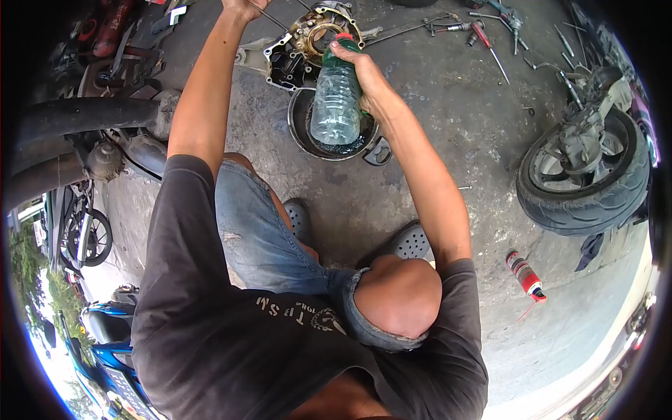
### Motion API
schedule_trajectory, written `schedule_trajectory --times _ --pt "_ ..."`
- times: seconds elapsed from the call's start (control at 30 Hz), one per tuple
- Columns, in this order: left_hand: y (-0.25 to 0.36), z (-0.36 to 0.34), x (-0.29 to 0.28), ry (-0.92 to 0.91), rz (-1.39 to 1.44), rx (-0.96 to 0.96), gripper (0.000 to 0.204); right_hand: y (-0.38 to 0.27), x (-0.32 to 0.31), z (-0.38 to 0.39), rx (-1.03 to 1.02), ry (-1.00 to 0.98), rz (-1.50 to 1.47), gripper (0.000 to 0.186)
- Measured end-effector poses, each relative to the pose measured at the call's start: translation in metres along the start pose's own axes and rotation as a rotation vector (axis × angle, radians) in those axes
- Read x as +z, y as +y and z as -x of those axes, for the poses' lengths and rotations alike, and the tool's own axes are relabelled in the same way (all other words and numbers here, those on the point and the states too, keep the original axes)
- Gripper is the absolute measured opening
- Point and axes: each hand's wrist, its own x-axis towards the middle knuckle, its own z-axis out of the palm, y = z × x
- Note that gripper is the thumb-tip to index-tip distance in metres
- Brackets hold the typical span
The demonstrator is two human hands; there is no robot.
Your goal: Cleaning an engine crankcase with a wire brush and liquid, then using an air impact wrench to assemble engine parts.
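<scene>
My right hand (360,73) grips a clear plastic bottle (334,108) with a green upper part and red cap, held over a dark metal pan (301,119) with a side handle and dark wet contents. My left hand (241,8), at the top edge and partly cut off, is closed on a thin dark metal rod (273,19) that reaches toward an open engine casing (280,66). The casing sits just behind the pan, its oily inner cavity partly hidden by the bottle.
A scooter rear wheel assembly (581,203) lies at right. A red-and-white spray can (521,273) is below it. Tools (490,49) are scattered at upper right. Dark pipes and machinery (84,119) stand at left, with parked motorbikes (112,322) beyond.
</scene>
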Motion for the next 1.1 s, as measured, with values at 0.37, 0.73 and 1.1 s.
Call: schedule_trajectory --times 0.37,0.73,1.1 --pt "-0.001 0.013 -0.002 -0.064 -0.001 0.045 0.045 0.023 -0.035 0.023 0.129 -0.009 0.013 0.034" --pt "-0.055 0.11 0.006 -0.417 -0.186 0.33 0.046 0.01 -0.153 0.107 -0.334 0.586 0.908 0.082" --pt "-0.111 0.172 0.023 -0.908 -0.45 0.507 0.049 0.01 -0.226 0.137 -0.643 0.822 1.106 0.074"
